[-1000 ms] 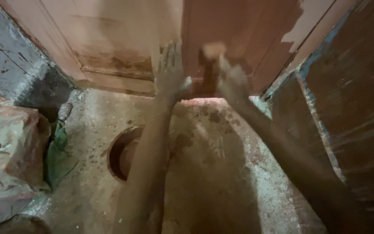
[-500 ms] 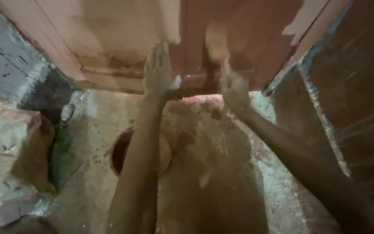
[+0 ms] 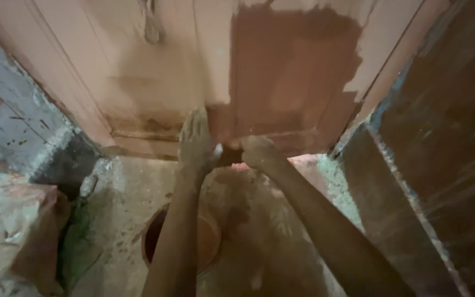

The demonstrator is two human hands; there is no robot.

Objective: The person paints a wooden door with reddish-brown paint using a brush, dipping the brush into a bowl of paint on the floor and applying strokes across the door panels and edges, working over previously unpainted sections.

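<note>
The left hand (image 3: 196,144) is pressing flat against the bottom of the door (image 3: 155,82), fingers spread wide and straight. The right hand (image 3: 258,150) is gripping a small dark object (image 3: 228,157), too blurred to identify, fingers curled narrow around it beside the reddish-brown painted patch (image 3: 292,71). A round bowl (image 3: 207,239) is sitting on the floor (image 3: 122,198) beneath the forearms.

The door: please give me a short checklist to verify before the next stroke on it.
1. Left hand braced flat on the door: ok.
2. Right hand closed on its tool at the lower panel: cannot tell, the tool is hidden.
3. Dark wet patch covers the whole panel: not ok, pale areas remain.
4. Round bowl on the floor below the arms: ok.
5. Paint level in the bowl: cannot tell, an arm covers it.
</note>
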